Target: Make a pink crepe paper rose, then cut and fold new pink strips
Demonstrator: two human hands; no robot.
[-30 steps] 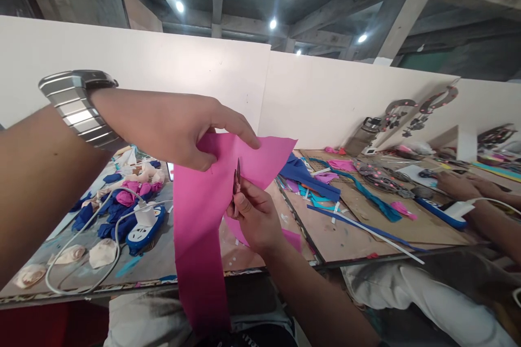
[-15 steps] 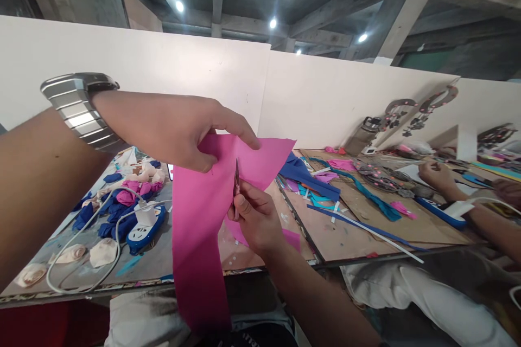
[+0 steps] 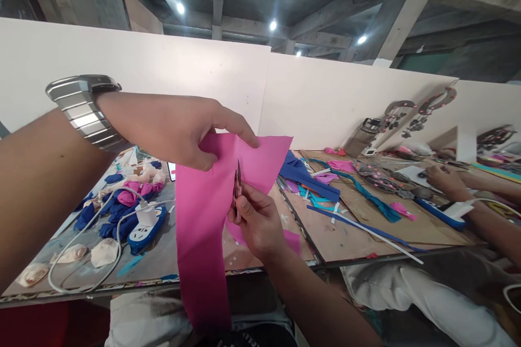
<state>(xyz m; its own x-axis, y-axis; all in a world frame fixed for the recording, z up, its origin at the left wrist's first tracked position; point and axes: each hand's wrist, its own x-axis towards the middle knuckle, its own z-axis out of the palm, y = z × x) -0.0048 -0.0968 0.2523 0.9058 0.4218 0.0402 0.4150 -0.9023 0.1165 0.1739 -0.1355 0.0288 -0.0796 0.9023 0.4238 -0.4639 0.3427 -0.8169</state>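
Left hand pinching pink sheet

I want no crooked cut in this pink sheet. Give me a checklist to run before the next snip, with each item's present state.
1. Left hand pinches the top of the pink sheet: ok.
2. Right hand grips the scissors: ok.
3. Blades meet the sheet: ok; how far they are open, cannot tell.
4. Sheet hangs flat below the grip, no fold at the blades: ok.
5. Left fingers clear of the blades: ok, they sit above the tips.
6. Marked cutting line on the sheet: cannot tell.
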